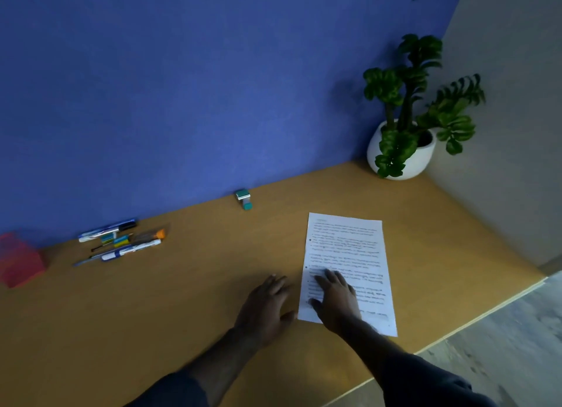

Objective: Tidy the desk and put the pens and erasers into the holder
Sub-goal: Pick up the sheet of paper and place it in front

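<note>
A tan wooden desk [182, 300] set into a corner, with a blue wall [182, 87] behind and a grey panel [501, 133] to the right, in dim light. Both of the person's hands lie flat, fingers spread, gripping nothing. The right hand [336, 295] presses on the near half of a printed sheet of paper [346, 248], apparently to pin or slide it. The left hand [266, 304] rests on bare wood just left of the sheet's edge, its thumb close to the near corner, seemingly ready to help square or lift the page.

The pens and erasers remain untouched, well apart from both hands at the far left. Several markers and pens [121, 245] lie in a loose cluster near the wall, with 2 small green-and-yellow erasers [117, 240] among them. A teal eraser or small stamp [244, 199], too small to identify, sits alone by the wall at centre. A pink translucent box [19, 259] at the far left edge is probably the holder, though only part of it shows. A potted plant in a white pot [401, 154] occupies the far right corner. Nothing blocks the reach from the hands to the pens.
</note>
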{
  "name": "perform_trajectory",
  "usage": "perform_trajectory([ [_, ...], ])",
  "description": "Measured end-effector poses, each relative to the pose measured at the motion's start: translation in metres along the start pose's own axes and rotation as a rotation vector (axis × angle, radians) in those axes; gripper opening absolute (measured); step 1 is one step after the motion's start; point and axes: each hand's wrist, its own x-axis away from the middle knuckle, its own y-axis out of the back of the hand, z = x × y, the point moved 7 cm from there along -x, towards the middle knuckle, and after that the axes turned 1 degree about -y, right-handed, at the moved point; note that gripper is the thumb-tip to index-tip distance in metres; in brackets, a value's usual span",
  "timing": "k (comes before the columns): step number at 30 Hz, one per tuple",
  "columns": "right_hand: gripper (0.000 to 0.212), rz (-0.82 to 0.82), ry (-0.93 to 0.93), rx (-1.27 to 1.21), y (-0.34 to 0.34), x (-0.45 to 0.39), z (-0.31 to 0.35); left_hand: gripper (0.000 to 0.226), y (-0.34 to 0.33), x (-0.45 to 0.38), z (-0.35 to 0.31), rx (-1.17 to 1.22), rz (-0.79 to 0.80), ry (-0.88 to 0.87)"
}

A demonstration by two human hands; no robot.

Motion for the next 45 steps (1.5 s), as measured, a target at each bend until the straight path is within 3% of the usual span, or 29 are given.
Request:
perform_trajectory([
  [4, 0.062, -0.164, -0.103, -0.102, 0.025, -0.001, -0.022, 0.07, -0.017, -0.01, -0.015, -0.015, 0.102, -0.049],
  [7, 0.068, -0.277, -0.335, -0.085, 0.044, -0.001, -0.055, 0.07, -0.021, -0.014, -0.022, -0.035, 0.141, -0.069],
  [12, 0.1, -0.203, -0.638, -0.081, 0.041, -0.003, -0.094, 0.068, -0.02, -0.019, -0.023, -0.054, 0.112, -0.067],
  [17, 0.104, -0.112, -0.723, -0.143, 0.04, -0.018, -0.104, 0.064, -0.019, -0.026, -0.027, -0.049, 0.076, -0.073],
  [24, 0.107, -0.127, -0.711, -0.129, 0.046, -0.019, -0.106, 0.059, -0.02, -0.029, -0.025, -0.001, 0.05, -0.065],
  [30, 0.091, -0.176, -0.671, -0.14, 0.047, -0.018, -0.103, 0.053, -0.012, -0.037, -0.026, 0.303, -0.087, 0.077],
  [34, 0.077, -0.209, -0.641, -0.2, 0.047, -0.018, -0.101, 0.062, -0.01, -0.047, -0.027, 0.483, -0.109, 0.235],
  [37, 0.06, -0.277, -0.564, -0.399, 0.05, -0.02, -0.095, 0.063, -0.012, -0.05, -0.027, 0.427, -0.09, 0.216],
  [43, 0.083, -0.315, -0.523, -1.098, 0.059, -0.02, -0.082, 0.062, -0.019, -0.047, -0.024, 0.314, -0.033, 0.182],
  [45, 0.076, -0.276, -0.535, -1.202, 0.064, -0.021, -0.079, 0.064, -0.019, -0.048, -0.023, 0.298, -0.007, 0.2],
])
